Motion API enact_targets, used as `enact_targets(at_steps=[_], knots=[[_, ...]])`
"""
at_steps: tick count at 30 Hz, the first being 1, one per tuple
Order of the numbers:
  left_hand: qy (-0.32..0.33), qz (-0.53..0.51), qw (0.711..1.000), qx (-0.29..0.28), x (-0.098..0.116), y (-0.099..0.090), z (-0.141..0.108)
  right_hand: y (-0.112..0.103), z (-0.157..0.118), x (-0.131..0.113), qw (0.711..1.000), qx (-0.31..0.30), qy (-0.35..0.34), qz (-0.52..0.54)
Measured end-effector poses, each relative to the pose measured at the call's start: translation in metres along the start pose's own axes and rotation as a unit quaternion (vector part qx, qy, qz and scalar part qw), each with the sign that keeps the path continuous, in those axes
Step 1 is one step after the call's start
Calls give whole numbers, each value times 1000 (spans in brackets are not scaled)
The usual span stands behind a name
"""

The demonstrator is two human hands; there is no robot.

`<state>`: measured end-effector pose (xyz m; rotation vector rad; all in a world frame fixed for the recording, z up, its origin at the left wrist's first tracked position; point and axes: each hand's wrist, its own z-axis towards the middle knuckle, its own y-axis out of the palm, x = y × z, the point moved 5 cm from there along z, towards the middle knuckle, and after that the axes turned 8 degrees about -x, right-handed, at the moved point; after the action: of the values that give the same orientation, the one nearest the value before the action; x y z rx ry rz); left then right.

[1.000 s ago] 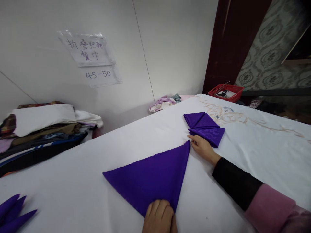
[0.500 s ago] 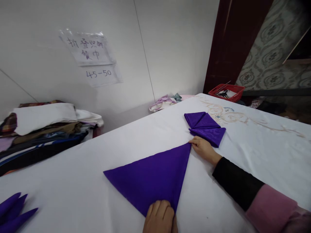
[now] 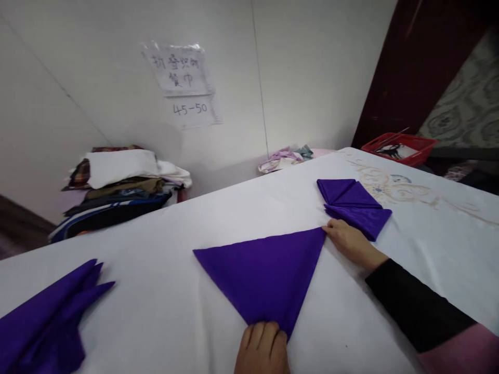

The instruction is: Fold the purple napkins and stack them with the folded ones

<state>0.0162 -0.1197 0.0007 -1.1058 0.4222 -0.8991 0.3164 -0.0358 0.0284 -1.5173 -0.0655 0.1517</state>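
Note:
A purple cloth napkin [image 3: 268, 275], folded into a triangle, lies flat on the white-covered table [image 3: 156, 291]. Its long edge runs along the far side. At the near point, my left hand [image 3: 263, 348] is closed over the cloth with its fingers curled; the tip beneath them is hidden. My right hand [image 3: 349, 241] pinches the far right corner between thumb and fingers. Just beyond that hand sit folded purple napkins [image 3: 351, 195], laid against one another. More purple cloth [image 3: 47, 322], loosely gathered with pointed ends, rests at the lower left.
Stacked clothes and fabrics [image 3: 120, 176] stand beyond the table's far left edge. A red basket [image 3: 421, 153] holding scissors is at the back right. Crumpled cloths [image 3: 283, 158] lie by the wall, which bears a handwritten paper sign [image 3: 181, 78].
My view has swung left, so everything appears further right and more of the purple cloth at the left shows. Both hands keep their hold on the napkin.

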Motion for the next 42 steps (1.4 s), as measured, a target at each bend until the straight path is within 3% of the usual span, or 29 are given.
enact_targets(at_steps=[5, 10, 14, 17, 23, 27, 32, 36, 42], knots=[[-8, 33, 999, 1, 4, -2, 0, 9, 1, 7, 999, 23, -19, -14], [-32, 40, 999, 10, 5, -12, -1, 15, 0, 9, 995, 85, -24, -40], [-62, 46, 997, 0, 2, -21, -10, 14, -14, 2, 991, 111, -56, -52], [-88, 41, 995, -14, -2, -32, -23, 13, -44, -4, 987, 123, -78, -62], [-139, 35, 989, -31, -9, -67, -57, 25, -136, -23, 975, 169, -112, -92], [-164, 27, 985, -40, -10, -84, -75, 36, -183, -39, 982, 124, -123, -66], [-183, 22, 981, -53, -4, -93, -83, 14, -216, -67, 974, 113, -183, -67], [-167, -4, 984, -54, 22, -90, -74, -12, -229, -86, 964, 99, -238, -65], [-44, -119, 982, -139, 109, -55, -37, -38, -240, -117, 959, 86, -260, -74]])
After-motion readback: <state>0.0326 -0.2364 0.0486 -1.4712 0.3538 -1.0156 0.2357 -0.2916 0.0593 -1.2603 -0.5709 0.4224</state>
